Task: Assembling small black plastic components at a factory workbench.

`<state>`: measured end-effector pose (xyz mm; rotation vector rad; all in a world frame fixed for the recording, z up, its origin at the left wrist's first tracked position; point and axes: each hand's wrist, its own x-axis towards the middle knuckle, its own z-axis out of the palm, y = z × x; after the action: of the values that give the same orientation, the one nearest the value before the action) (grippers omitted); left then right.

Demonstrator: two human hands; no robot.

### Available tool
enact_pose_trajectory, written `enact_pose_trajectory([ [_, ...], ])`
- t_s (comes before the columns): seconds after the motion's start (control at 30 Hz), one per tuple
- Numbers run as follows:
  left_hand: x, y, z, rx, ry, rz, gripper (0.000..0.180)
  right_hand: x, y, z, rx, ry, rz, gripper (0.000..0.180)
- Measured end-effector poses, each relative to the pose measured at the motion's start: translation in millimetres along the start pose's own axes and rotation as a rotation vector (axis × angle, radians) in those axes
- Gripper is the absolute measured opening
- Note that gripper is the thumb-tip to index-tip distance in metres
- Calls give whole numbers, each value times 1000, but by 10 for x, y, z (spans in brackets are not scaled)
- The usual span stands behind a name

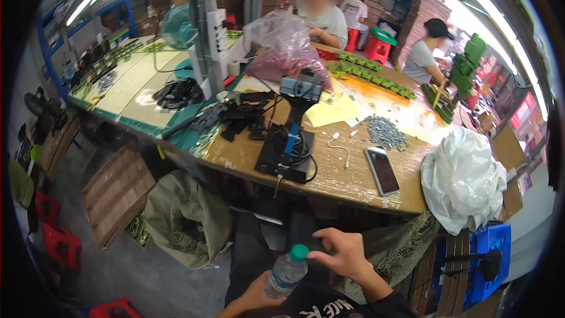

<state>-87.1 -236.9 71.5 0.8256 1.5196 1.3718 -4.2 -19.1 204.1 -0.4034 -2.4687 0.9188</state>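
Observation:
Low over my lap, my left hand [261, 292] is wrapped round a clear plastic bottle [288, 272] with a green cap. The bottle stands nearly upright, tilted a little to the right, and the cap sits on its neck. Just right of the cap is my right hand [344, 253], its thumb and forefinger spread apart with a gap between them. The thumb tip comes close to the cap; whether it touches I cannot tell. Nothing shows in the right hand.
Ahead is a wooden workbench [341, 185] bearing a phone [381, 169], a heap of small grey parts [385, 132], a white cable [341, 148] and a black stand [285, 152]. A white plastic bag [462, 179] is at right, an open sack [185, 218] at left. People sit across the bench.

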Motion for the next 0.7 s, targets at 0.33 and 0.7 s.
enact_pose_trajectory([
  [0.33,361,80,-99,350,-36,146,69,72,58,115,-280,-19,-111,34],
  [0.7,604,-39,296,379,15,204,74,158,-119,152,-169,53,-277,30],
])
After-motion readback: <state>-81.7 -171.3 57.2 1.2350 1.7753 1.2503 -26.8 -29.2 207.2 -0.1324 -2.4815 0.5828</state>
